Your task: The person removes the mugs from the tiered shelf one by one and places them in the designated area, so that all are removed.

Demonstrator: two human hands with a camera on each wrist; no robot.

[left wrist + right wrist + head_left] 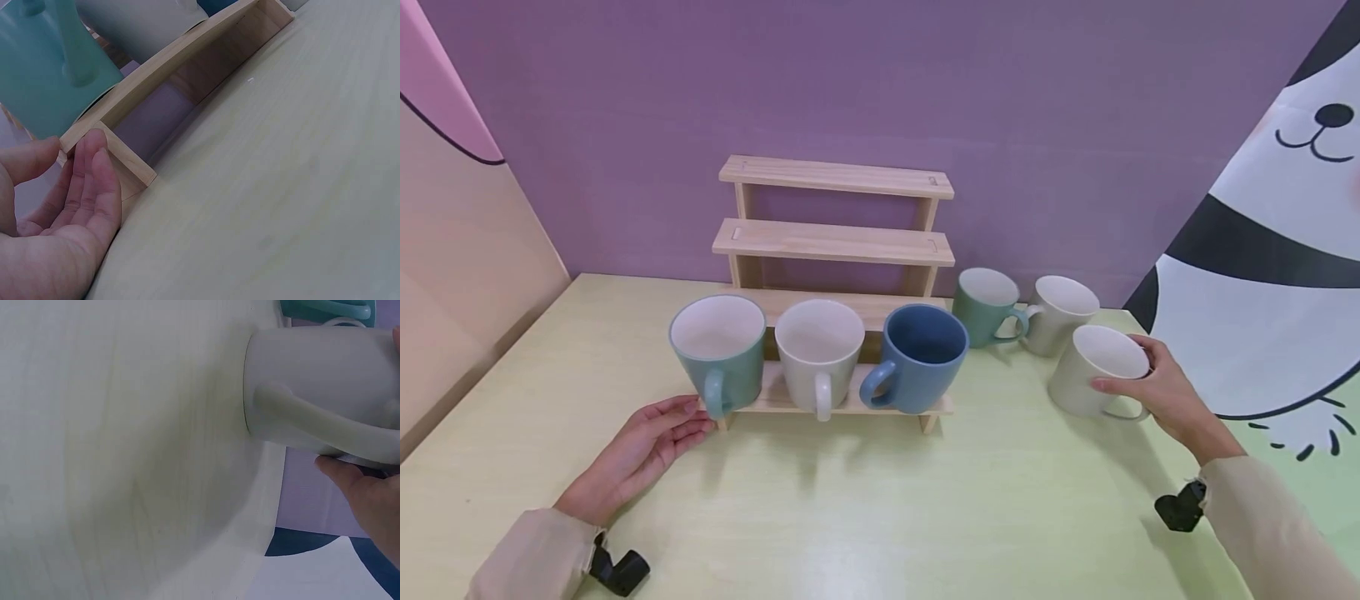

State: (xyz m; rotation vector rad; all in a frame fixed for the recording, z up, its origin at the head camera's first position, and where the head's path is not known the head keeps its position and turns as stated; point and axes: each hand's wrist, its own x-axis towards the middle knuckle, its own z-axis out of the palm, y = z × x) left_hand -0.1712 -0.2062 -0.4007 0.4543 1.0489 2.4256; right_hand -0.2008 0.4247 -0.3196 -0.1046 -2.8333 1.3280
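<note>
At the right, my right hand (1161, 396) grips a white mug (1078, 379) near its rim, thumb on the near side and fingers round the far side. Its handle (312, 422) points toward me in the right wrist view. My left hand (643, 446) holds the left end of the wooden display stand's lowest board (181, 59), thumb at its edge and fingers curled beneath. On that board stand a teal mug (730, 375), another white mug (805, 367) and a blue mug (928, 375) in a row, their handles toward the near side.
Behind the row, the stand's upper boards (835, 237) rise in steps before a purple wall (850, 75). A green mug (977, 312) and a further white mug (1052, 325) stand on the pale table (850, 517) between the stand and my right hand.
</note>
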